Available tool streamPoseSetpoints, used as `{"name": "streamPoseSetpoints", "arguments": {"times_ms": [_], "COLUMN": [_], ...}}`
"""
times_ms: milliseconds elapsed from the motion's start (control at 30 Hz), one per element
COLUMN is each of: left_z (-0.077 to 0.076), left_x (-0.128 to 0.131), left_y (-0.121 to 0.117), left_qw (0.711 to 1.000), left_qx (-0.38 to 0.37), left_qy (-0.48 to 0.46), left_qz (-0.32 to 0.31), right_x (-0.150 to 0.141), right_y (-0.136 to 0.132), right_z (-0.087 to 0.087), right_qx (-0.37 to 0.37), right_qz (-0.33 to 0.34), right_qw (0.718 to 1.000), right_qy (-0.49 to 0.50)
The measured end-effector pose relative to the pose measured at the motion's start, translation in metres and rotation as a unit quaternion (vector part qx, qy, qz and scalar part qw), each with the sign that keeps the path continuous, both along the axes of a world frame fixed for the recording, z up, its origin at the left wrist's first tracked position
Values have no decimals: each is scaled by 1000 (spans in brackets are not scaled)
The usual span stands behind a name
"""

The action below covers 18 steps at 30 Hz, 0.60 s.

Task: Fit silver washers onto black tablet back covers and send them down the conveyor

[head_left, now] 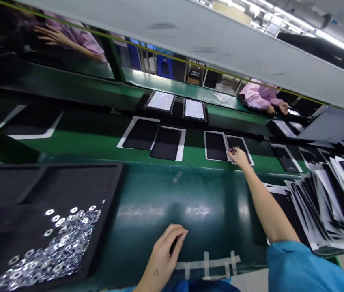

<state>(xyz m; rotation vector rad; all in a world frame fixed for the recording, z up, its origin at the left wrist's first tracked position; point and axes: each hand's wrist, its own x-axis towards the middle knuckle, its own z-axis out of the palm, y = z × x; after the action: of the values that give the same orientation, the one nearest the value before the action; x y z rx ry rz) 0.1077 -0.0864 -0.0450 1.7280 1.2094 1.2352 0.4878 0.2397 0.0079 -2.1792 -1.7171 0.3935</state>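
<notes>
My left hand [166, 247] hovers over the near green tabletop, its fingers curled and thumb tip close to the index finger; nothing shows between them. To its left lies a black tray [68, 182] with a heap of shiny ring-shaped metal pieces [65, 243]. Reaching forward, my right hand [239, 157] is at a dark tablet-shaped panel [235, 142] on a white sheet. Its fingers are closed around something small and dark that I cannot make out. Directly left of that hand is another dark panel [215, 146] on white backing.
More dark panels [141, 134] lie along the green belt [99, 148]. Two white-faced tablet-like pieces [161, 100] sit behind them. At right stands a leaning stack of panels and white sheets [321, 207]. A grey shelf [190, 36] crosses overhead. Co-workers in pink sleeves [259, 95] sit opposite.
</notes>
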Motion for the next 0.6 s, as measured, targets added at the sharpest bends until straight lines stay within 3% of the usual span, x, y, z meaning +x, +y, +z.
{"name": "streamPoseSetpoints", "arguments": {"times_ms": [133, 367, 500, 600], "left_z": [1, 2, -1, -2], "left_x": [1, 6, 7, 6], "left_y": [-1, -4, -7, -8], "left_qw": [1000, 999, 1000, 999], "left_qx": [-4, -27, -26, -28], "left_qy": [4, 3, -8, -14], "left_qz": [-9, -18, 11, 18], "right_x": [-29, -64, -89, -89], "right_y": [19, 27, 22, 14], "right_z": [-17, -14, 3, 35], "right_qx": [-18, -29, 23, 75], "right_qz": [-12, 31, 56, 68], "right_qw": [999, 998, 998, 993], "right_qy": [-35, -44, 10, 53]}}
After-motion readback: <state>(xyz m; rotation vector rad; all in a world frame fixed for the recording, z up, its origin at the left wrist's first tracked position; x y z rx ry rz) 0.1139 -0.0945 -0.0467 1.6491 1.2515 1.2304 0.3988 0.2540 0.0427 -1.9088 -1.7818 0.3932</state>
